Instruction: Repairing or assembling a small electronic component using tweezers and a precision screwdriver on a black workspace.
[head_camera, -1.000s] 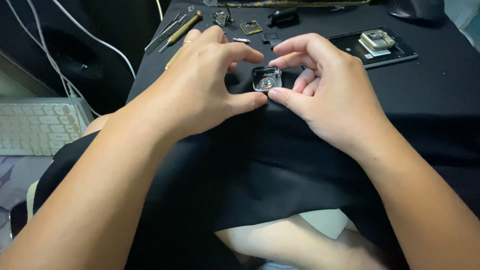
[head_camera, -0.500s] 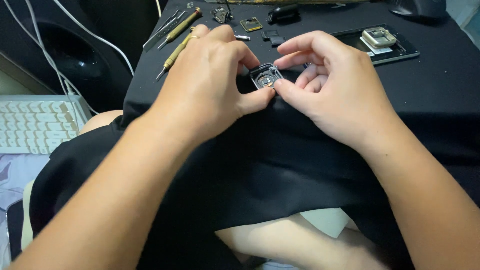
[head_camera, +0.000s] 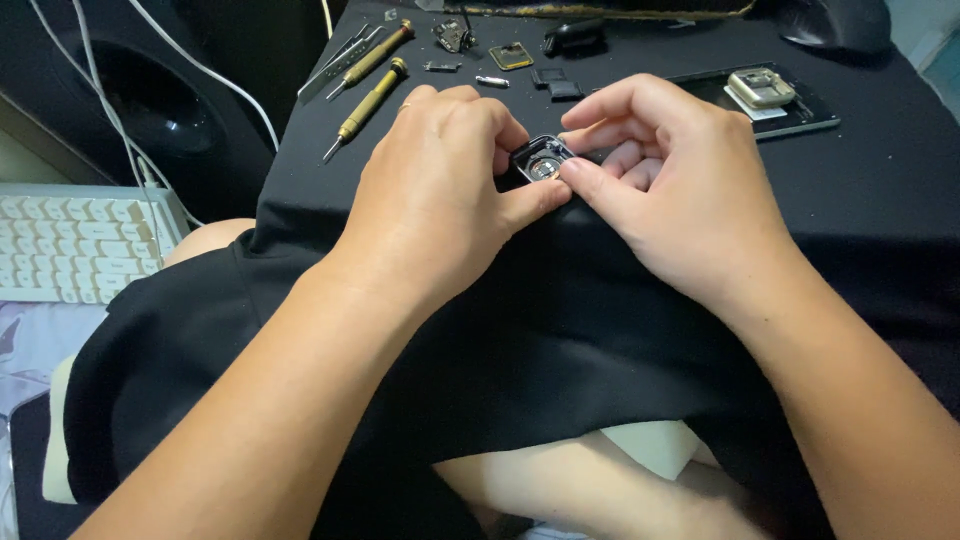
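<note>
a: starting from the left, what's there?

b: a white keyboard (head_camera: 75, 245) sits well left of the small square casing (head_camera: 541, 158), off the black-draped counter (head_camera: 880, 210). nearer, up and left of the casing, two brass-handled screwdrivers (head_camera: 366, 95) and a pair of tweezers (head_camera: 330, 68) lie apart from both hands.

a: and the casing itself?

b: it sits near the counter's front edge, between the two hands. the left hand (head_camera: 440, 190) is curled over its left side, thumb tip pressed against the lower edge. the right hand (head_camera: 680, 180) pinches it from the right, forefinger over the top and thumb underneath.

a: how would it handle?

b: i'd judge it very light, stiff and fairly delicate: a small dark frame with a round shiny part inside. best held by the outer rim, as now, with fingertips off the centre. it looks smooth, so it could slip.

a: anything in the way?

b: small loose parts (head_camera: 510, 56) lie just behind the casing, and a dark flat tray (head_camera: 800, 118) with a pale square component (head_camera: 762, 86) sits up and right of it. all are apart from the hands, though easy to nudge.
</note>
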